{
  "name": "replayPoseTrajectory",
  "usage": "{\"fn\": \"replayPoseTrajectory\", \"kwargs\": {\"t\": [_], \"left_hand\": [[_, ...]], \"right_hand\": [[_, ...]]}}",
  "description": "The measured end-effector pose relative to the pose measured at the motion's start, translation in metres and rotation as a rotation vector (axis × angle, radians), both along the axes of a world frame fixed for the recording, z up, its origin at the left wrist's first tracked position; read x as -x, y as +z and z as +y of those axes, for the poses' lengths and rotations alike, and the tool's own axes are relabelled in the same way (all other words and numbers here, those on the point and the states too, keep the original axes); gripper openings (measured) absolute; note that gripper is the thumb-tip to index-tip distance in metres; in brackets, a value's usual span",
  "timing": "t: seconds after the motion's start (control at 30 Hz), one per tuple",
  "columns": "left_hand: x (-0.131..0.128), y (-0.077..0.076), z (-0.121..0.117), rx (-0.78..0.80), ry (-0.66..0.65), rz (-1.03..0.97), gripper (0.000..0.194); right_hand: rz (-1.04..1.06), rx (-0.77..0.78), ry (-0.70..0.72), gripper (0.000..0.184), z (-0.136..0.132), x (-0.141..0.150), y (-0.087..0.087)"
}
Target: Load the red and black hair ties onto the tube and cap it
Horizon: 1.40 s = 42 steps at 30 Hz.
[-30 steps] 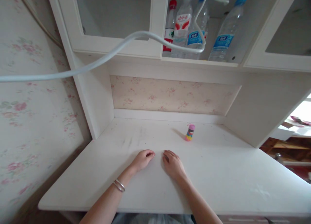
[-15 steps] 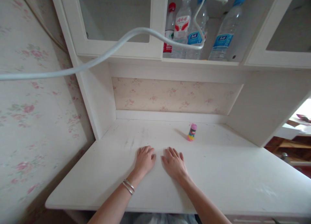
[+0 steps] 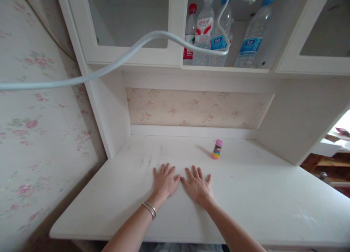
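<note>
Both palms lie flat on the white desk [image 3: 115, 204]. My left hand [image 3: 164, 181], with silver bangles [image 3: 150, 209] at its wrist, has its fingers spread and holds nothing. Beside it my right hand [image 3: 198, 185] is likewise spread and empty, its thumb tip close to the left thumb; whether the two touch I cannot tell. Beyond the right hand stands a small pink-capped cylinder [image 3: 217, 149] with a multicoloured pattern, upright and apart from my fingers. Its exact kind is too small to make out.
A white cable [image 3: 123, 59] crosses the upper view in front of the cabinet [image 3: 175, 57]. Several plastic bottles, one a blue-capped bottle [image 3: 253, 37], stand on its open shelf. Flowered wallpaper [image 3: 32, 142] covers the left wall. Wooden shelving [image 3: 325, 168] shows at far right.
My hands have gone from loosely curled to flat, with fingers spread wide on the desk. The thumbs have come closer together. The pink-capped cylinder stays in its place.
</note>
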<state>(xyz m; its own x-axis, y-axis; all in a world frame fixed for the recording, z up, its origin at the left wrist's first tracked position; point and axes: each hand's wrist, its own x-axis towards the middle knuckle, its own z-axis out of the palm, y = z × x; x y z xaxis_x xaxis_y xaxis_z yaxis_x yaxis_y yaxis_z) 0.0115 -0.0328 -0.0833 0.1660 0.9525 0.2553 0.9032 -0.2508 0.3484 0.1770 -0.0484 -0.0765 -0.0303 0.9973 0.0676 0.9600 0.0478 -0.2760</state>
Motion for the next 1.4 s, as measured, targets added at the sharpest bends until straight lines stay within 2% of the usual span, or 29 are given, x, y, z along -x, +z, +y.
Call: {"fn": "replayPoseTrajectory", "kwargs": {"t": [0.47,0.83,1.4], "left_hand": [[-0.002,-0.005,0.003,-0.044,0.064,0.132,0.051],[-0.002,-0.01,0.005,-0.055,0.065,0.137,0.052],[-0.002,-0.004,0.002,-0.032,0.07,0.136,0.052]], "right_hand": [[-0.121,-0.009,-0.028,0.069,0.0,0.002,-0.003],[-0.133,-0.001,-0.029,0.07,-0.002,0.002,-0.001],[-0.132,0.0,-0.034,0.07,0.0,0.003,-0.001]]}}
